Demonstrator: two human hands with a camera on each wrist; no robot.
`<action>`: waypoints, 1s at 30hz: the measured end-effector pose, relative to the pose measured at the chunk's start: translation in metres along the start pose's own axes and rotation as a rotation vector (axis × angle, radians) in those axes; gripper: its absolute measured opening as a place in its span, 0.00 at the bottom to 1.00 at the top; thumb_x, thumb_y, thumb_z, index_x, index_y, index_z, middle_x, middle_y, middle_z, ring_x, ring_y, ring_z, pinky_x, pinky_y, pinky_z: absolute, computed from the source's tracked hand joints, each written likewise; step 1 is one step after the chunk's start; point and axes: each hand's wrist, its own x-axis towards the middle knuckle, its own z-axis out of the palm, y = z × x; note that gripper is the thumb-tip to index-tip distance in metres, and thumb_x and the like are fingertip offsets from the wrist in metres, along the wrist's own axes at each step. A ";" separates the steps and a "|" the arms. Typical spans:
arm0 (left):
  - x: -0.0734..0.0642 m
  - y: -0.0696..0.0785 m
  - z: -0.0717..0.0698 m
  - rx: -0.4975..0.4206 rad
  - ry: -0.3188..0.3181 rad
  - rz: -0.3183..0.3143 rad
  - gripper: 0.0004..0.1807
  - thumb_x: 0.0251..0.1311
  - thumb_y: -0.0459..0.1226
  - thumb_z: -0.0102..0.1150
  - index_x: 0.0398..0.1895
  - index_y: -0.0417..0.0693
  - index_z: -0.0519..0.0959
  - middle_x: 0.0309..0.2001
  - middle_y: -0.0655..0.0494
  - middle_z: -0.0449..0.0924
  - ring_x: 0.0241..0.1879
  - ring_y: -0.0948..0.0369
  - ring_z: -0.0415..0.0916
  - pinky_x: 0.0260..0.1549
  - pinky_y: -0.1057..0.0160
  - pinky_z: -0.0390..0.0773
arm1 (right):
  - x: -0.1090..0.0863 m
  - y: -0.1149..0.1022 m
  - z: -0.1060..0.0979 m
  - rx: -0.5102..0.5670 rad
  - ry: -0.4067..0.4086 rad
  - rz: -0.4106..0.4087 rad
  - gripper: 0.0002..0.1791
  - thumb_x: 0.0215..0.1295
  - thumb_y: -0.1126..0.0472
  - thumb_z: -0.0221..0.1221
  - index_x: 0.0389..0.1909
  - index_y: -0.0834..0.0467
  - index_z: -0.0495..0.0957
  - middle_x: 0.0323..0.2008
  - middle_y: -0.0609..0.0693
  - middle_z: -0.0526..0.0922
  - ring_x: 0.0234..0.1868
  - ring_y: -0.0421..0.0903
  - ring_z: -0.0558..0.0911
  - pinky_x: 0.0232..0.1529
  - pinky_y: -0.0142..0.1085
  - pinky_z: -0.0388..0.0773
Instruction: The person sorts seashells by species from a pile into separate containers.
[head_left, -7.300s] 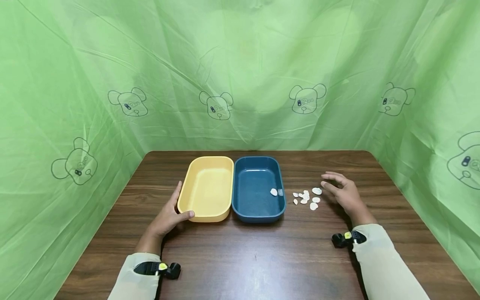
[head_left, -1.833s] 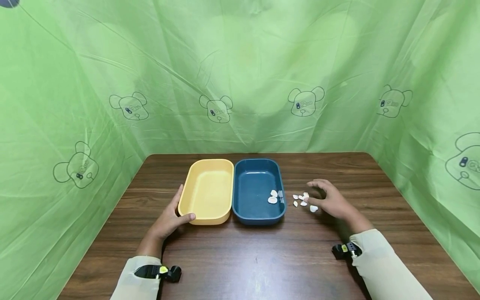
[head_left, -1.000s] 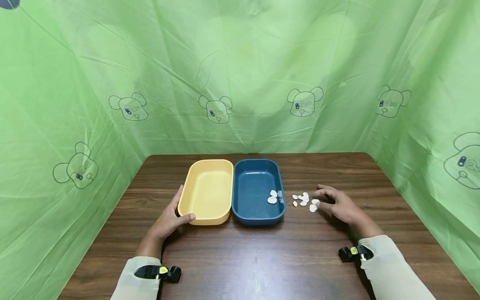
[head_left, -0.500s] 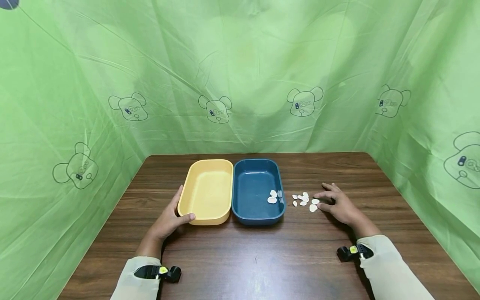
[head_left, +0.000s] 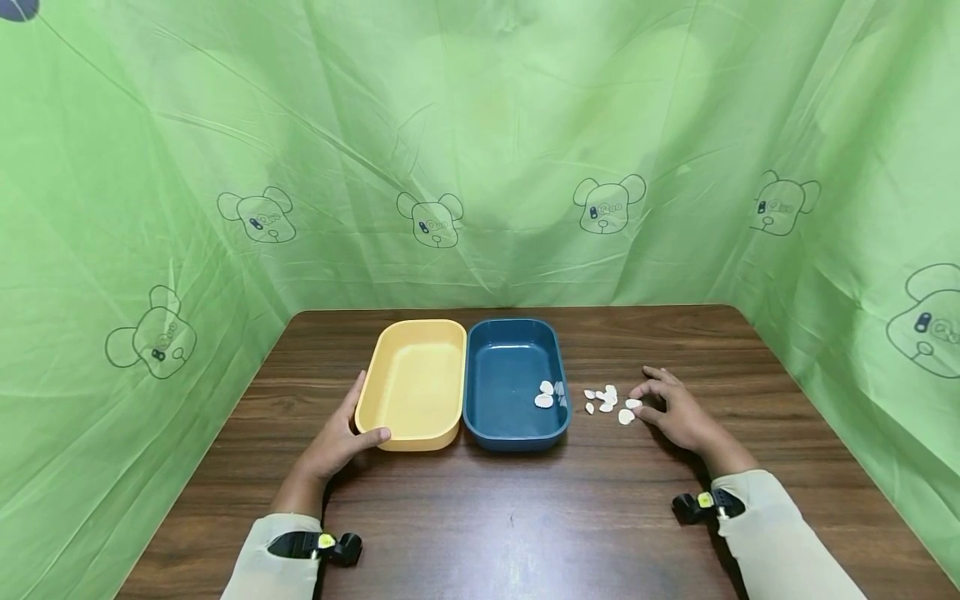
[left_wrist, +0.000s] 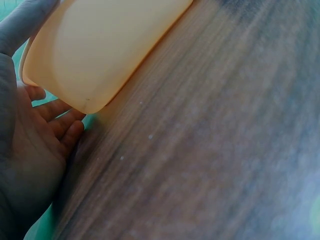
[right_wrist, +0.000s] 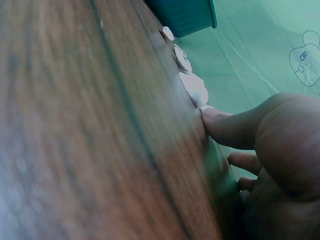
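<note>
My left hand (head_left: 333,437) holds the near left corner of a yellow plastic tray (head_left: 410,433), thumb over its rim and fingers along its outer side. In the left wrist view, the fingers (left_wrist: 60,117) reach behind the tray's corner. With thumb and index finger, my right hand (head_left: 678,417) pinches a white seashell (head_left: 633,403) low at the tabletop. A ribbed shell (right_wrist: 194,89) shows just beyond the thumb in the right wrist view, hiding most of the pinched one. Several smaller white shells (head_left: 606,407) lie loosely grouped left of that hand.
Against the yellow tray's right side stands a blue tray (head_left: 517,442) with two white shells (head_left: 544,401) near its right wall. Both trays rest on a dark wooden table (head_left: 480,508). Green cloth (head_left: 510,258) hangs behind and along the sides.
A second shell has come into the blue tray since the earliest frame. My right hand has moved back from the group and pinched another shell. The left hand stays on the yellow tray.
</note>
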 end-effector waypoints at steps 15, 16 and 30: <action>0.000 0.000 0.000 -0.002 0.001 0.001 0.67 0.62 0.35 0.76 0.92 0.51 0.36 0.90 0.37 0.42 0.70 0.69 0.68 0.62 0.81 0.67 | 0.001 -0.002 0.000 0.053 0.019 0.034 0.07 0.76 0.69 0.64 0.49 0.67 0.81 0.77 0.77 0.64 0.82 0.80 0.53 0.80 0.74 0.47; 0.000 0.000 0.001 -0.007 -0.001 0.005 0.66 0.63 0.35 0.76 0.92 0.50 0.36 0.90 0.37 0.41 0.70 0.69 0.69 0.62 0.81 0.68 | 0.001 -0.002 0.000 0.061 0.026 0.033 0.07 0.75 0.70 0.64 0.49 0.68 0.81 0.77 0.77 0.64 0.82 0.80 0.54 0.80 0.74 0.48; 0.000 -0.001 0.002 -0.057 -0.014 0.032 0.67 0.63 0.33 0.76 0.92 0.46 0.35 0.89 0.34 0.43 0.64 0.77 0.72 0.62 0.80 0.70 | -0.001 -0.007 0.004 0.058 0.136 0.073 0.10 0.81 0.67 0.60 0.55 0.68 0.80 0.57 0.69 0.84 0.66 0.65 0.77 0.68 0.57 0.68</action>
